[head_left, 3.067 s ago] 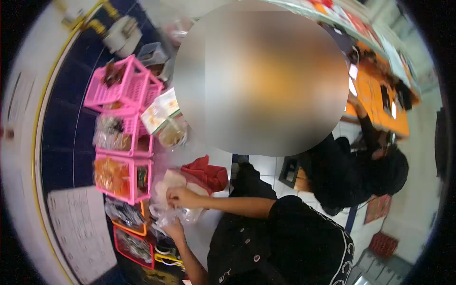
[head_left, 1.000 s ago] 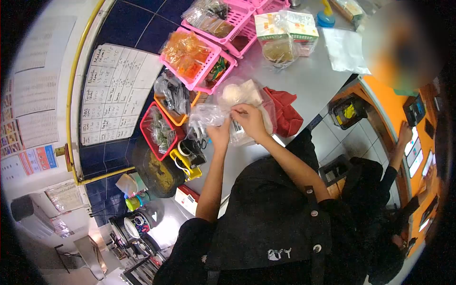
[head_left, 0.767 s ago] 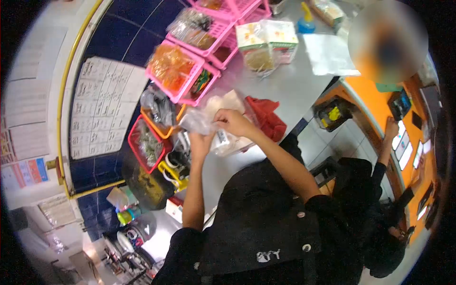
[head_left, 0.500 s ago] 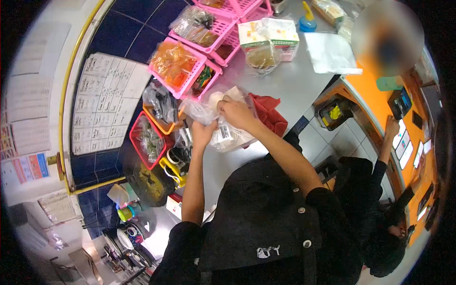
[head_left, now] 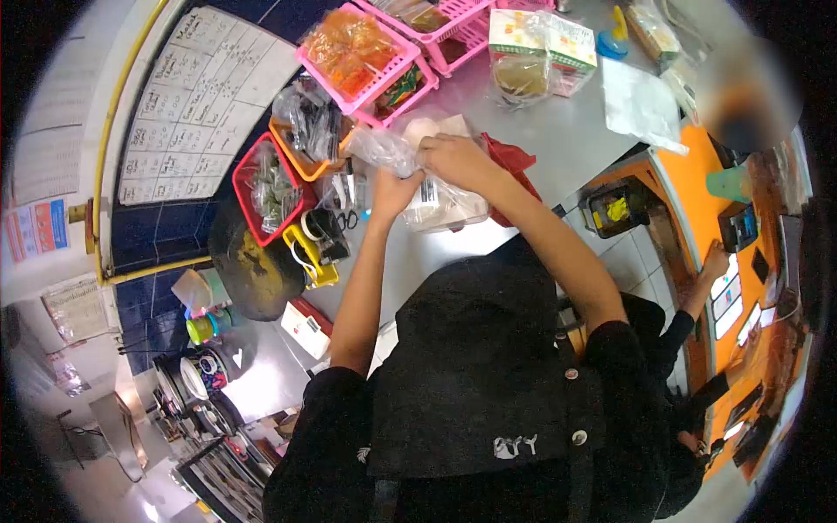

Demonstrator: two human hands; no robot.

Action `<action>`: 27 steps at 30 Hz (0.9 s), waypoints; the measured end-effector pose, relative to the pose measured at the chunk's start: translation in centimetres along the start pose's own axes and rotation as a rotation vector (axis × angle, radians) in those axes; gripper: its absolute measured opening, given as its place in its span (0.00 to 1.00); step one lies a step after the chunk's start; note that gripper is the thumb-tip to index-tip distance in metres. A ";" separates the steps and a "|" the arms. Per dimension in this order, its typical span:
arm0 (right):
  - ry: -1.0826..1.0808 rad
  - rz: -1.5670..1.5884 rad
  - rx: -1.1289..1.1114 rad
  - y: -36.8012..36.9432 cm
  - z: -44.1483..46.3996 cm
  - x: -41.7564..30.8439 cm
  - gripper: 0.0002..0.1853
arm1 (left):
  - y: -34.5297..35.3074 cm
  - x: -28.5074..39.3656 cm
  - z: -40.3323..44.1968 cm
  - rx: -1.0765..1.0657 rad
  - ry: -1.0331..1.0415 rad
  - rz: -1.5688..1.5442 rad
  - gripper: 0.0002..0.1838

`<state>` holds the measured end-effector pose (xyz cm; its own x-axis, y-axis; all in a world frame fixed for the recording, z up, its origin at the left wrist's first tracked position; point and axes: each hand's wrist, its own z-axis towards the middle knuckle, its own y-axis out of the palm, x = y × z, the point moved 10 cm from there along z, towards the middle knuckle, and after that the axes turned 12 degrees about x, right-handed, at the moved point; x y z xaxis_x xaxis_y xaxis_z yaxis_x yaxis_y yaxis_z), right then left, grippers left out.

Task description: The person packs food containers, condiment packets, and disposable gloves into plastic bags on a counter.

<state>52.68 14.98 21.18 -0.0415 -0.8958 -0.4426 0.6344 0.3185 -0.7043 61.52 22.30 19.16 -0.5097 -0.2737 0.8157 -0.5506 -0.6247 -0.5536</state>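
A clear plastic bag (head_left: 388, 150) stands on the steel counter, with pale boxes (head_left: 449, 205) inside, one carrying a barcode label. My left hand (head_left: 397, 190) is closed round the gathered plastic at the bag's left side. Close beside it, my right hand (head_left: 458, 163) pinches the plastic near the top; its fingertips are partly hidden. Behind my right wrist lies a red cloth-like bag (head_left: 510, 166), partly covered by the arm and the clear bag.
Pink baskets (head_left: 418, 83) of packets stand at the back. On the left are an orange bin (head_left: 327, 166), a red basket (head_left: 272, 231) and a yellow holder (head_left: 318, 277). A wrapped box (head_left: 571, 48) and white plastic sheets (head_left: 641, 100) lie right. Another person's hand (head_left: 717, 260) is at the orange counter.
The camera view has shifted, so the surroundings sit differently in the frame. Both hands stay on the clear bag, and its gathered top now stretches out more beyond my left hand.
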 end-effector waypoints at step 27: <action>0.362 0.603 0.230 -22.5 -2.1 2.9 0.13 | -11.0 24.8 4.7 0.101 0.435 -0.273 0.20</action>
<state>36.72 5.88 34.57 0.1389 -0.4144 -0.8994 0.7714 0.6148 -0.1642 58.03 18.96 46.27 -0.5957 0.2248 0.7711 -0.6463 -0.7042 -0.2940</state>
